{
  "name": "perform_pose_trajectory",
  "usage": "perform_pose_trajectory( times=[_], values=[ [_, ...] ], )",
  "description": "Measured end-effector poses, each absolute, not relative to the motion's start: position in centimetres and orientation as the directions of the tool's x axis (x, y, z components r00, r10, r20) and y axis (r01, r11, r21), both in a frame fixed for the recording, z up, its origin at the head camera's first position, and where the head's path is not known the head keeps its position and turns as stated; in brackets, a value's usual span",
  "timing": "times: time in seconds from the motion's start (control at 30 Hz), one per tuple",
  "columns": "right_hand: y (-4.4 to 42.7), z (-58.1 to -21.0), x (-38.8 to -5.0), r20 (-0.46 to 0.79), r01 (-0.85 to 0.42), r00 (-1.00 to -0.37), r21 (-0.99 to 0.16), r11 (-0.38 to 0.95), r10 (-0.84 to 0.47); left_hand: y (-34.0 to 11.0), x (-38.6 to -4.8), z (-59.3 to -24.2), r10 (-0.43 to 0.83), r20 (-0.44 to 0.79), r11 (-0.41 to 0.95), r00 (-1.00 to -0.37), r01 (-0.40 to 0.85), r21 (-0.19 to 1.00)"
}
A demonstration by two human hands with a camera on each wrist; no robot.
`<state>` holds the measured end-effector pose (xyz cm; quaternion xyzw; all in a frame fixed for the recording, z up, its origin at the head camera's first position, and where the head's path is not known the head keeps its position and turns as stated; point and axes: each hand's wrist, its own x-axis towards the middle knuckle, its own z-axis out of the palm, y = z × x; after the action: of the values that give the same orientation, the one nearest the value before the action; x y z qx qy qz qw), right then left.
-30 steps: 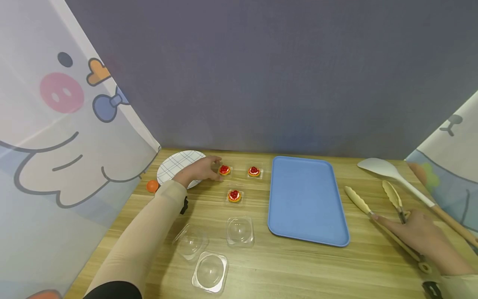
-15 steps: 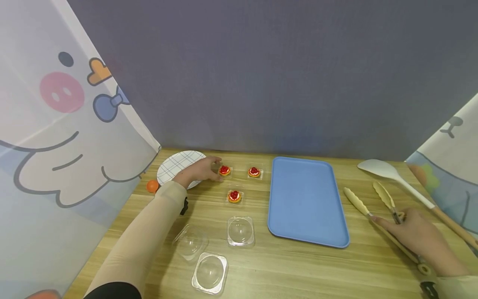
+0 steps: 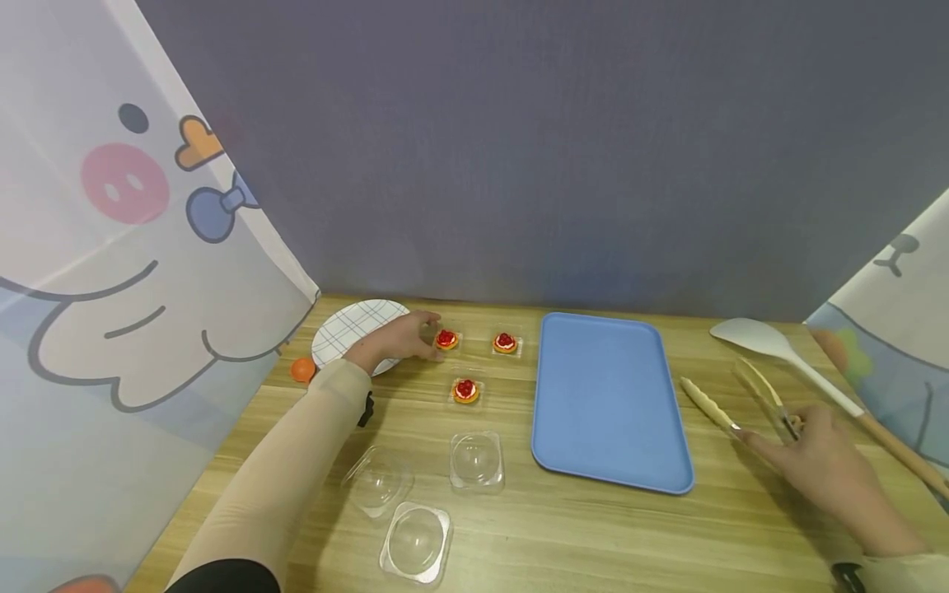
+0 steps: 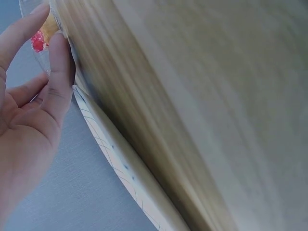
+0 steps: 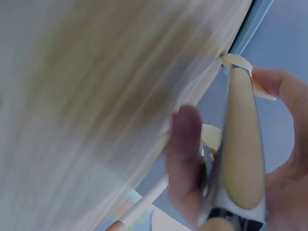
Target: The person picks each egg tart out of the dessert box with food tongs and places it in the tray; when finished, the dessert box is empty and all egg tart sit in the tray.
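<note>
My left hand (image 3: 400,335) reaches over a checked plate (image 3: 354,323) and holds a small clear plastic box base at its sides. A red-topped tart (image 3: 446,339) sits in that base. The left wrist view shows my thumb and fingers around the box, with the tart (image 4: 37,42) partly hidden. My right hand (image 3: 823,461) grips tongs with cream tips (image 3: 706,403), right of the blue tray (image 3: 608,395). The two tong arms stand apart with nothing between them. Another tart (image 3: 505,343) and a nearer tart (image 3: 465,390) sit in clear bases.
Three clear domed lids, a right one (image 3: 476,459), a left one (image 3: 378,481) and a near one (image 3: 416,542), lie in front of the tarts. A white ladle-like utensil (image 3: 752,336) with a wooden handle lies at far right. An orange round thing (image 3: 302,369) sits beside the plate.
The tongs' tips have drawn somewhat closer together, and my right hand has shifted slightly left with them. My left hand has stayed in place at the tart's box.
</note>
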<state>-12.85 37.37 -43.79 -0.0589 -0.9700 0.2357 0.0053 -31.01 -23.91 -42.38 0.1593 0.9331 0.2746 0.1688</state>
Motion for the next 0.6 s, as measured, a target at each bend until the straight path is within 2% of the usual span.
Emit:
perform_pose_trajectory(
  times=[0.27, 0.47, 0.6],
  values=[
    [37.2, -43.8, -12.3, 0.142, 0.036, -0.981, -0.523, 0.852, 0.129, -23.8, -31.1, -42.4, 0.392, -0.226, 0.798, -0.892, 0.207, 0.566],
    [36.5, -42.9, -12.5, 0.204, 0.024, -0.967, -0.529, 0.848, 0.155, -23.9, -31.0, -42.5, 0.390, -0.231, 0.805, -0.892, 0.208, 0.555],
    [35.1, -41.6, -12.7, 0.197, 0.022, -0.969, -0.536, 0.844, 0.151, -23.8, -31.1, -42.5, 0.387, -0.227, 0.808, -0.894, 0.210, 0.550]
  ],
)
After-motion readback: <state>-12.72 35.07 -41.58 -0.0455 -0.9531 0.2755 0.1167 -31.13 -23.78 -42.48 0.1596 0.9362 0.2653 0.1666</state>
